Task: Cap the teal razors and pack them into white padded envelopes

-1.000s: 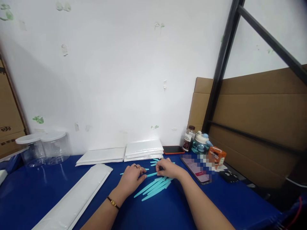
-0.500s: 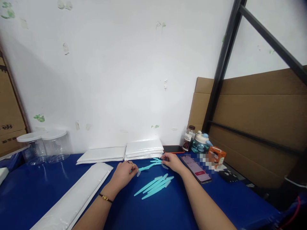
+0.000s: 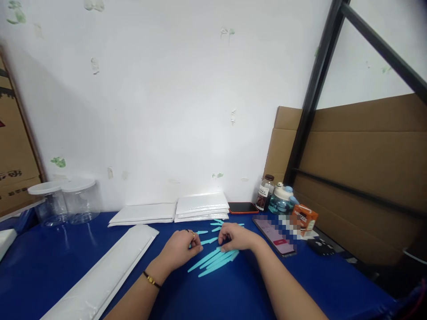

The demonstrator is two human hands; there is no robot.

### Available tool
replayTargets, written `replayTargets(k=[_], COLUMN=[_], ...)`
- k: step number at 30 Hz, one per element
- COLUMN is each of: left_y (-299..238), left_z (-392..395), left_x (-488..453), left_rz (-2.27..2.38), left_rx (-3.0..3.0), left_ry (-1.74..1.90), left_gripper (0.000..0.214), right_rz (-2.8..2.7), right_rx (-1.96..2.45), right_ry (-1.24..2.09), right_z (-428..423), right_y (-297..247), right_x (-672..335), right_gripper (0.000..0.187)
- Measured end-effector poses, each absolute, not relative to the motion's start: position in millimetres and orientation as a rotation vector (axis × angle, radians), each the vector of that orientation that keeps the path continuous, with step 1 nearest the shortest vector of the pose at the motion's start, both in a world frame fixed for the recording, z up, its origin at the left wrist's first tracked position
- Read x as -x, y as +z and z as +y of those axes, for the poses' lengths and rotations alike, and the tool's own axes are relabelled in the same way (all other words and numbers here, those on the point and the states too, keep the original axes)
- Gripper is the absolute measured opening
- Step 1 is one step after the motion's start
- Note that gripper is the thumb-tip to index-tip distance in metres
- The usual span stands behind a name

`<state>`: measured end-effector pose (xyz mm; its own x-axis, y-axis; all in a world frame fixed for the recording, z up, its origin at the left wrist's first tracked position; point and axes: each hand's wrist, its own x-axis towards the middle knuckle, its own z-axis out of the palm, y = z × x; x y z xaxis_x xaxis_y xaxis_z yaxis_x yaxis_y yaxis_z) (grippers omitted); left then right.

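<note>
My left hand [image 3: 183, 246] is closed, thumb and fingers pinched at the left end of a turquoise eyebrow razor [image 3: 209, 241]. That razor reaches across toward my right hand [image 3: 236, 236], whose bent fingers close around its other end; the fingertips partly hide it. Just below lies a fanned group of several eyebrow razors [image 3: 213, 262], their upper ends under my right hand. Another turquoise razor [image 3: 202, 232] shows beyond my left fingers. More razor tips [image 3: 218, 221] stick out behind my right hand, mostly covered by it.
A long white padded mailer [image 3: 106, 271] lies at the left on the blue table [image 3: 180, 302]. Stacked white mailers [image 3: 202, 206] stand by the wall. Clear tubs [image 3: 82, 204] are far left. Phones [image 3: 276, 238], a dark bottle [image 3: 263, 193] and an orange box [image 3: 304, 220] sit right.
Both hands have come closer, toward the fanned group. The razor between them is lower now, and other razors lie apart behind it. The camera view has shifted slightly.
</note>
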<state>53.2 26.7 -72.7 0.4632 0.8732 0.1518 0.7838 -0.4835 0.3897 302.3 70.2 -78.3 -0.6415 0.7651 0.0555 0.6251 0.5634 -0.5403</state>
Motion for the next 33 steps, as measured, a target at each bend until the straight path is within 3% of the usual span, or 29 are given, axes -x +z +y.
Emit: replayTargets(k=[9, 20, 25, 29, 33], left_y=[-76, -75, -77, -81, -84], left_z=[28, 33, 28, 23, 25], left_x=[-63, -50, -59, -68, -72], left_rz=[1.428, 1.524, 1.49, 1.424, 1.39], left_rx=[-2.437, -2.379, -2.406, -2.445, -2.478], left_ry=[0.433, 0.476, 0.55, 0.535, 0.474], left_gripper=[0.018, 0.016, 0.02, 0.027, 0.024], right_rz=[-2.362, -2.168, -2.474, -2.545, -2.443], right_rx=[1.144, 1.331, 1.178, 1.22, 1.206], right_ry=[1.023, 0.559, 0.69, 0.67, 0.916], right_z=[67, 84, 75, 73, 71], right_y=[-78, -78, -74, -78, -77], right_x=[-289, -330, -322, -310, -304], right_gripper=[0.012, 0.009, 0.025, 0.019, 0.016])
